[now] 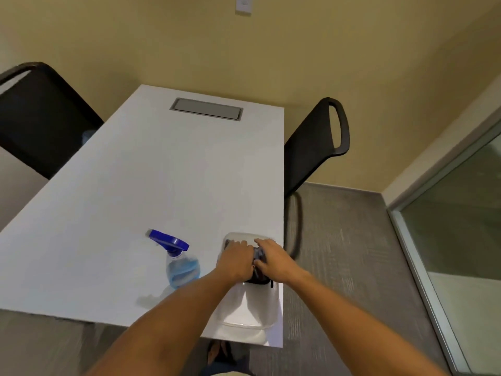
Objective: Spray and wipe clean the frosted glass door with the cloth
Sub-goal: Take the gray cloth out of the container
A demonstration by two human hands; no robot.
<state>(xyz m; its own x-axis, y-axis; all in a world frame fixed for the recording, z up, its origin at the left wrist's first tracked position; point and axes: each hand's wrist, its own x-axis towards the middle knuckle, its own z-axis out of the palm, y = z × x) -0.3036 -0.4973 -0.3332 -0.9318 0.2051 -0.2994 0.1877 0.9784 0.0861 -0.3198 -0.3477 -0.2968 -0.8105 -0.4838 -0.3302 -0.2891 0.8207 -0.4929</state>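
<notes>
The dark cloth sits bunched in a white plastic tub at the near right corner of the white table, and both hands meet over it: the left hand lies curled on its left side, the right hand on its right, fingers pressed down into the fabric as if gathering it up, though whether either has truly closed on it cannot be told. The spray bottle, blue-triggered and part full of blue liquid, stands upright just left of the tub, handy for the next reach. The frosted glass door stands well apart at the far right, across grey carpet, untouched so far by my reading. Two black chairs flank the table.
</notes>
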